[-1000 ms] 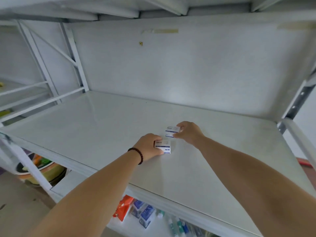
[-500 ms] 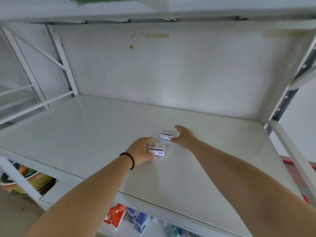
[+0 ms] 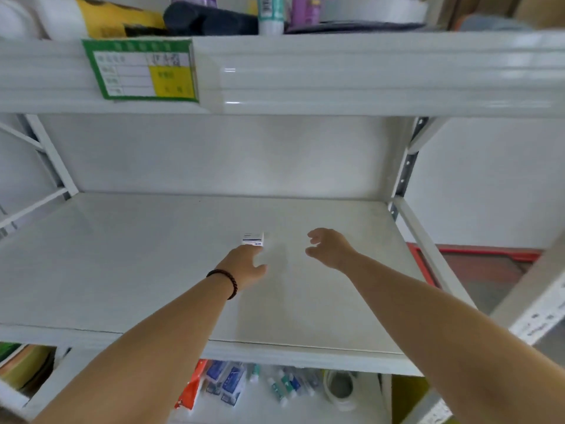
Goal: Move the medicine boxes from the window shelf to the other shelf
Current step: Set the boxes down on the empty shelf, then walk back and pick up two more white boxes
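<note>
A small white medicine box (image 3: 253, 239) with a blue stripe stands on the white shelf board (image 3: 122, 255), near its middle. My left hand (image 3: 246, 264), with a dark braided band on the wrist, lies just in front of the box; its fingertips reach the box's near side and the thumb is spread to the right. My right hand (image 3: 330, 247) hovers to the right of the box, apart from it, fingers loosely curled and holding nothing. I see only one box; whether a second is hidden behind the left hand I cannot tell.
The upper shelf beam carries a green and yellow label (image 3: 140, 71), with bottles and packets above it. The lower shelf (image 3: 229, 384) holds blue boxes, tubes and an orange packet. A perforated upright (image 3: 406, 166) stands right, with a red-rimmed object (image 3: 489, 264) beyond.
Both hands have let go of the boxes. My right hand has drawn away to the right and opened. The view has tilted up, bringing the upper shelf into sight.
</note>
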